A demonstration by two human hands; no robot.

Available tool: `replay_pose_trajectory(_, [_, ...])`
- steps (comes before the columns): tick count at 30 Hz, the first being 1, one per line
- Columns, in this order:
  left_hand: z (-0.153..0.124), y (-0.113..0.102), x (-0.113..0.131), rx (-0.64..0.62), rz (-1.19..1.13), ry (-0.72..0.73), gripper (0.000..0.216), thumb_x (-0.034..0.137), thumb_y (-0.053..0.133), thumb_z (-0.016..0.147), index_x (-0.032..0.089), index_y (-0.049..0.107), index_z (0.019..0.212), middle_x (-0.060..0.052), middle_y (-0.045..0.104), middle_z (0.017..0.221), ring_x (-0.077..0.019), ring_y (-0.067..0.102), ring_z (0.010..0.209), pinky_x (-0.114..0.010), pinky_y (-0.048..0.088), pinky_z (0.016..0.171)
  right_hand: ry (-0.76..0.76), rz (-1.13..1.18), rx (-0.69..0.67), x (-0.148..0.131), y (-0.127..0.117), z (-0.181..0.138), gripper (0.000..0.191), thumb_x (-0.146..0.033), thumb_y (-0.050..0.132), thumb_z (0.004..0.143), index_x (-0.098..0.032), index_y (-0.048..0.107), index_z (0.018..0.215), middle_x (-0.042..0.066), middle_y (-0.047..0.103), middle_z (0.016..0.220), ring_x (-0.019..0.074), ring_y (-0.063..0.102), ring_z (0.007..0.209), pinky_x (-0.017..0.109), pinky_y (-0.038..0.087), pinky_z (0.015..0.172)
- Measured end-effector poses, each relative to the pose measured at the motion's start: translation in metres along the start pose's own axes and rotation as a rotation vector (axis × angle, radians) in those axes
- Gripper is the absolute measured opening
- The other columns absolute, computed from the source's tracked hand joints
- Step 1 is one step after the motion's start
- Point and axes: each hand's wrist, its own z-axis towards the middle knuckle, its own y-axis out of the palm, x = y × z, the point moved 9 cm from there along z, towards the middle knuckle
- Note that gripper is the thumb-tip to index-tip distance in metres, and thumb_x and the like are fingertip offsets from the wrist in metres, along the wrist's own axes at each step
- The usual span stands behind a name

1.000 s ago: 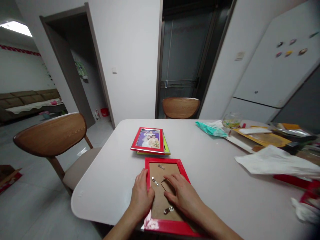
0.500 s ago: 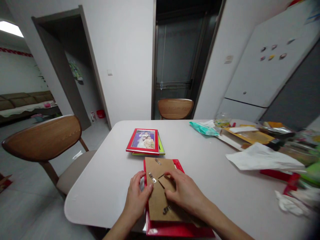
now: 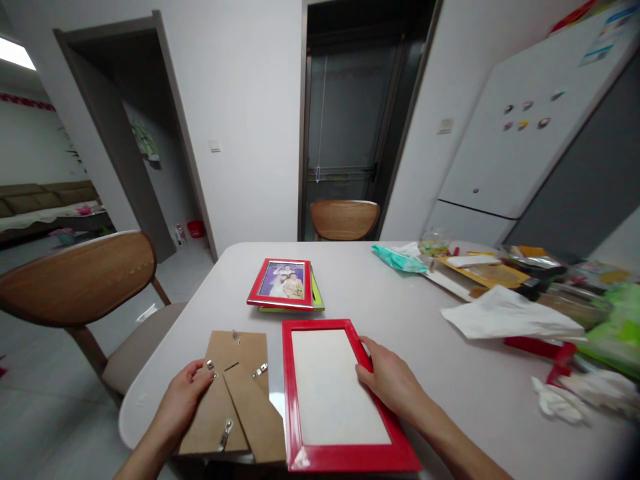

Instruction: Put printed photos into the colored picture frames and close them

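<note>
1 brown backing board (image 3: 213, 407): pinched by the left hand (image 3: 183, 397) at the bench's (image 3: 390, 293) near-left corner
1 red picture frame (image 3: 293, 387): right side gripped by the right hand (image 3: 395, 377), near edge

Holding brown backing board (image 3: 216, 410) with metal clips (image 3: 261, 370) by its left edge in left hand (image 3: 181, 395), just beside red frame (image 3: 293, 387) around white panel (image 3: 334, 390), gripped at its right side by right hand (image 3: 393, 377), at near edge of white bench (image 3: 395, 307), with red-framed photo (image 3: 284, 283) atop yellow-green frame (image 3: 319, 298) farther back.
</note>
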Motion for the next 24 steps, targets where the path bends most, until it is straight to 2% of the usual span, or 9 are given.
replay_pose_trajectory(3, [-0.002, -0.014, 0.024, 0.267, 0.261, 0.228, 0.048, 0.034, 0.059, 0.06, 0.015, 0.047, 0.102, -0.009, 0.057, 0.099, -0.0264, 0.055, 0.092, -0.039, 0.042, 0.079, 0.102, 0.163, -0.016, 0.009, 0.0, 0.003, 0.052, -0.016, 0.045, 0.063, -0.009, 0.043, 0.115, 0.01, 0.062, 0.081, 0.0211, 0.057, 0.073, 0.03, 0.04, 0.066])
replay_pose_trajectory(5, [-0.011, 0.002, 0.04, 0.314, 0.356, 0.333, 0.05, 0.035, 0.057, 0.061, 0.016, 0.046, 0.106, -0.01, 0.051, 0.109, -0.028, 0.047, 0.104, -0.043, 0.037, 0.087, 0.232, 0.496, -0.085, 0.014, 0.002, -0.001, 0.056, -0.018, 0.045, 0.062, -0.008, 0.039, 0.117, 0.008, 0.063, 0.075, 0.0194, 0.058, 0.064, 0.029, 0.042, 0.06])
replay_pose_trajectory(8, [-0.03, 0.066, 0.053, 0.079, 0.281, 0.363, 0.048, 0.033, 0.053, 0.067, 0.016, 0.043, 0.111, -0.01, 0.05, 0.112, -0.0246, 0.047, 0.105, -0.04, 0.036, 0.09, 0.277, 1.139, -0.248, -0.008, 0.002, -0.011, 0.052, -0.021, 0.043, 0.066, -0.014, 0.039, 0.118, 0.005, 0.063, 0.075, 0.0161, 0.058, 0.056, 0.027, 0.044, 0.052])
replay_pose_trajectory(10, [-0.048, 0.115, 0.064, -0.044, 0.23, 0.37, 0.051, 0.032, 0.054, 0.067, 0.015, 0.042, 0.114, -0.012, 0.045, 0.119, -0.025, 0.043, 0.109, -0.04, 0.035, 0.091, 0.246, 1.39, -0.28, -0.027, -0.008, -0.017, 0.048, -0.023, 0.047, 0.068, -0.019, 0.041, 0.116, 0.002, 0.062, 0.072, 0.0128, 0.056, 0.051, 0.023, 0.043, 0.047])
replay_pose_trajectory(13, [-0.072, 0.184, 0.09, -0.195, 0.193, 0.464, 0.068, 0.026, 0.06, 0.062, 0.015, 0.032, 0.123, -0.012, 0.039, 0.126, -0.0246, 0.034, 0.116, -0.038, 0.026, 0.098, 0.232, 1.527, -0.243, -0.042, -0.021, -0.02, 0.05, -0.021, 0.055, 0.067, -0.023, 0.041, 0.115, -0.002, 0.06, 0.07, 0.0076, 0.051, 0.045, 0.019, 0.042, 0.044])
replay_pose_trajectory(16, [-0.081, 0.219, 0.11, -0.219, 0.241, 0.546, 0.075, 0.018, 0.06, 0.057, 0.014, 0.029, 0.125, -0.011, 0.033, 0.13, -0.0245, 0.026, 0.12, -0.036, 0.02, 0.101, 0.218, 1.529, -0.246, -0.048, -0.023, -0.019, 0.052, -0.022, 0.059, 0.066, -0.024, 0.04, 0.115, -0.002, 0.059, 0.072, 0.0074, 0.051, 0.047, 0.018, 0.043, 0.046])
replay_pose_trajectory(19, [-0.077, 0.21, 0.121, -0.206, 0.224, 0.51, 0.068, 0.012, 0.052, 0.059, 0.015, 0.031, 0.124, -0.011, 0.039, 0.121, -0.022, 0.04, 0.107, -0.032, 0.035, 0.09, 0.258, 1.434, -0.226, -0.035, -0.016, -0.016, 0.054, -0.025, 0.061, 0.063, -0.023, 0.04, 0.113, 0.0, 0.059, 0.077, 0.0092, 0.053, 0.052, 0.02, 0.043, 0.046])
replay_pose_trajectory(22, [-0.067, 0.172, 0.122, -0.179, 0.146, 0.417, 0.063, 0.011, 0.047, 0.062, 0.018, 0.031, 0.122, -0.007, 0.045, 0.105, -0.0149, 0.049, 0.081, -0.025, 0.043, 0.069, 0.289, 1.23, -0.194, -0.009, -0.006, -0.01, 0.053, -0.029, 0.06, 0.064, -0.02, 0.041, 0.112, -0.001, 0.058, 0.07, 0.0102, 0.052, 0.05, 0.02, 0.041, 0.043])
replay_pose_trajectory(24, [-0.058, 0.14, 0.117, -0.139, 0.053, 0.369, 0.059, 0.014, 0.047, 0.064, 0.019, 0.031, 0.12, -0.005, 0.046, 0.098, -0.0117, 0.049, 0.072, -0.024, 0.043, 0.065, 0.241, 1.044, -0.16, 0.006, -0.004, -0.004, 0.05, -0.029, 0.055, 0.066, -0.016, 0.043, 0.112, -0.003, 0.056, 0.062, 0.0117, 0.052, 0.051, 0.021, 0.041, 0.046])
